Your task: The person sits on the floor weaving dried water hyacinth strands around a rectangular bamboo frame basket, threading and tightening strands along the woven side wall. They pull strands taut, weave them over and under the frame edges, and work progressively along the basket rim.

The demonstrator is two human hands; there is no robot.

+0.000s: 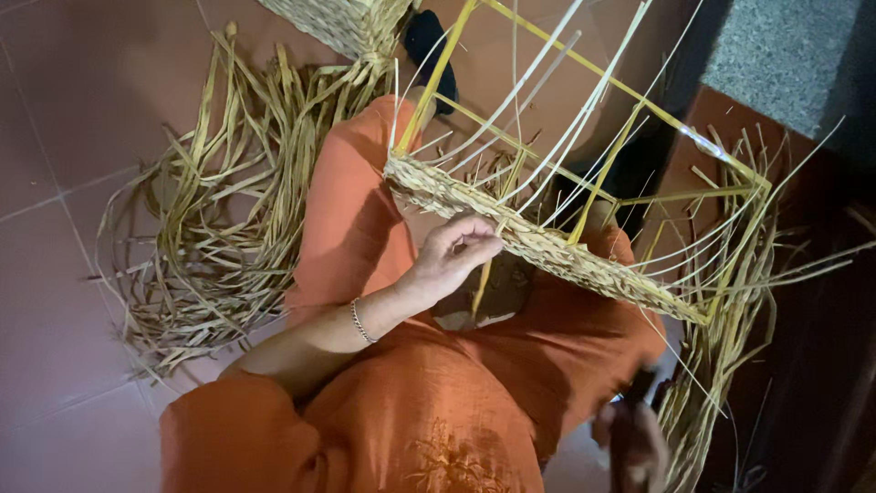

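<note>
Fingers of the left hand (pixel 453 256) are curled together, pinching a strand at the woven band (pixel 538 245), the finished strip along the near edge of the frame (pixel 639 100). That frame, a box of yellow rods with thin pale stakes (pixel 566 119) rising from the band, rests tilted on the person's lap, over the orange cloth (pixel 429 402). Right hand (pixel 639 443) sits low, below the band's far end, blurred; it seems wrapped around a dark tool (pixel 630 411), though I cannot tell its grip for certain.

Risks, as I judge them: the frame is propped on the knees only, so a hard pull on the strand could tip it off the lap or twist the rods. Pale stakes look thin and dry; bending one sharply against the band might snap it. Loose fibres (pixel 730 319) trailing beside the band's far end could snag the working strand. Spare straw (pixel 228 210) lies on the floor left of the frame, within reach.
</note>
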